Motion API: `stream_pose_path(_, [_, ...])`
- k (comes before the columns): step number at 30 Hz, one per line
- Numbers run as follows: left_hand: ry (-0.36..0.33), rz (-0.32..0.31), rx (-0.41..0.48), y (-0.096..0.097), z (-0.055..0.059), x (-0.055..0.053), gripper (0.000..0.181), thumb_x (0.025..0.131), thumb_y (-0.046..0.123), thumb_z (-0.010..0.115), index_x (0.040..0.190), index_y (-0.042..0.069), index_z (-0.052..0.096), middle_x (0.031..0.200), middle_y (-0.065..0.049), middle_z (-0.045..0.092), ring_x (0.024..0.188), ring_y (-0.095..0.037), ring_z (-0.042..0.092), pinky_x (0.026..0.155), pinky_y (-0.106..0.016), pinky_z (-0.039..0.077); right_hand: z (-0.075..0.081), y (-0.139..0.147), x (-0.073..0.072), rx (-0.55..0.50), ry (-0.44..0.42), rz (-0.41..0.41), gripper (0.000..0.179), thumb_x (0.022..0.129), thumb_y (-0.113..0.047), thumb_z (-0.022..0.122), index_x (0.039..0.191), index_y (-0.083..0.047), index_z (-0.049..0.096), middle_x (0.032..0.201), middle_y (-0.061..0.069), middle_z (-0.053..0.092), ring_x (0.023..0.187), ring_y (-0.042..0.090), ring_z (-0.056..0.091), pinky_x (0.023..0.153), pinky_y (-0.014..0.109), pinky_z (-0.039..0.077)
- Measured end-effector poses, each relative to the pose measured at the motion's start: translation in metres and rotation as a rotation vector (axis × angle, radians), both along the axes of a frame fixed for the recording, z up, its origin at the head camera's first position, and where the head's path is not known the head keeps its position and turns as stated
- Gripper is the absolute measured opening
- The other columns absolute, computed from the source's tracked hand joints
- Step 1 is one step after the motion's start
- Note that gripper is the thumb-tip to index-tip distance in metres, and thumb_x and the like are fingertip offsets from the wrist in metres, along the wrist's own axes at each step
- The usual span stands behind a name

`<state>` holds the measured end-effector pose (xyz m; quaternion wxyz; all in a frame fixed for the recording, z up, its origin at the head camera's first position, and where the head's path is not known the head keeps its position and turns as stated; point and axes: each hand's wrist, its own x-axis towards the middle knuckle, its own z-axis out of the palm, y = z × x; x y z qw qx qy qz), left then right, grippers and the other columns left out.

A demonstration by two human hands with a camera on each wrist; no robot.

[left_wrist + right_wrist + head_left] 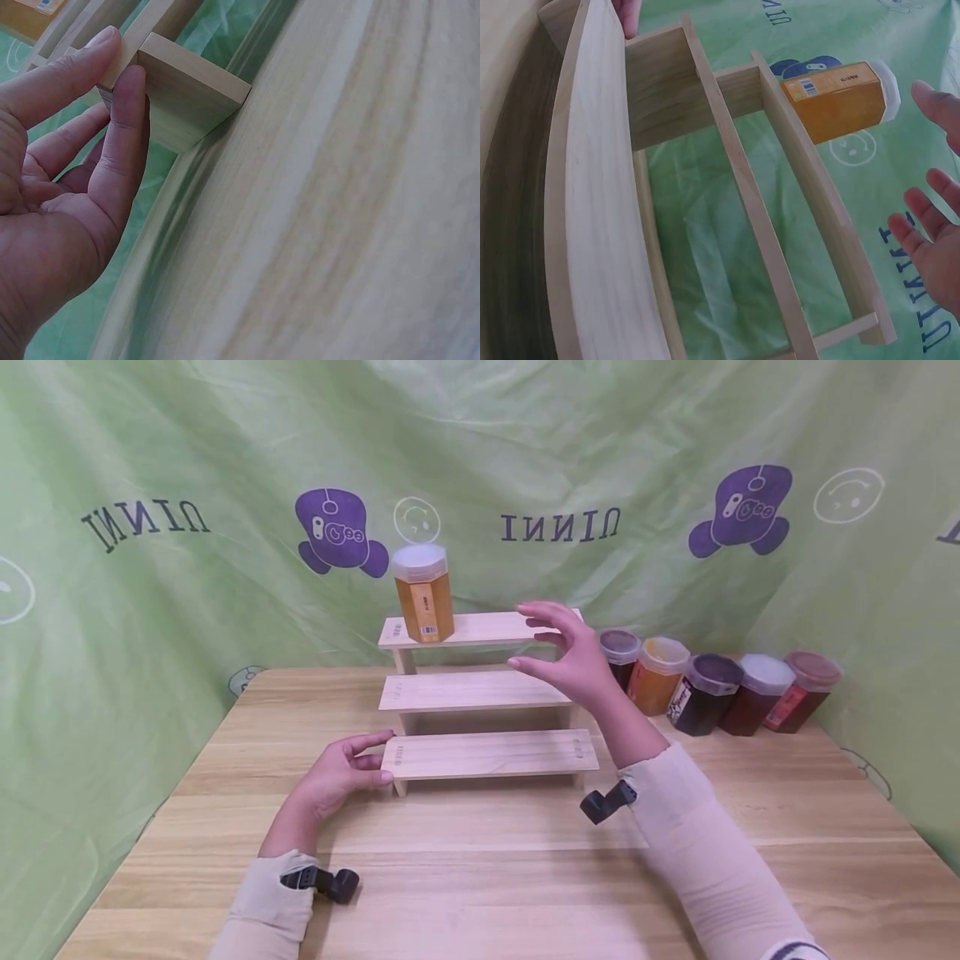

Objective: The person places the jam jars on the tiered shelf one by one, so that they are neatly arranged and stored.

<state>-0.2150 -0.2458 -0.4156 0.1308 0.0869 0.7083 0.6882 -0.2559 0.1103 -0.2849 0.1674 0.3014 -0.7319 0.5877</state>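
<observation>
Green printed curtain behind a pale three-tier wooden stand, on a wood-grain worktop.
Pinching the stand's left end, lowest tier, with the left-hand grip, thumb at the front corner. Right-hand grip pretty wide, with a big gap between thumb and fingers, near the right end of the stand's top tier. Amber jar upright up top, toward the stand's left end, pale lid on. Plus five more lidded jars, mostly dark, kinda bunched just right of the stand.
</observation>
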Motion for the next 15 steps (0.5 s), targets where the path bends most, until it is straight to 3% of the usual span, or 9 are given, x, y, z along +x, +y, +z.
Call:
stream_pose_path(4, [-0.022, 0.012, -0.009, 0.001, 0.002, 0.0, 0.078, 0.077, -0.009, 0.076, 0.144, -0.011, 0.036, 0.115, -0.021, 0.066, 0.096, -0.017, 0.068, 0.079, -0.031, 0.058, 0.004, 0.005, 0.011, 0.025, 0.013, -0.014, 0.059, 0.074, 0.01, 0.078, 0.128, 0.009, 0.056, 0.132, 0.021, 0.052, 0.12, 0.037, 0.05, 0.102, 0.053, 0.043])
stream_pose_path(15, [-0.027, 0.02, -0.009, 0.001, 0.003, 0.001, 0.076, 0.077, -0.012, 0.074, 0.144, -0.011, 0.036, 0.116, -0.022, 0.065, 0.096, -0.017, 0.068, 0.078, -0.031, 0.058, -0.003, 0.027, 0.021, 0.084, 0.005, -0.07, 0.058, 0.074, 0.009, 0.079, 0.128, 0.008, 0.057, 0.137, 0.021, 0.05, 0.125, 0.032, 0.049, 0.103, 0.054, 0.042])
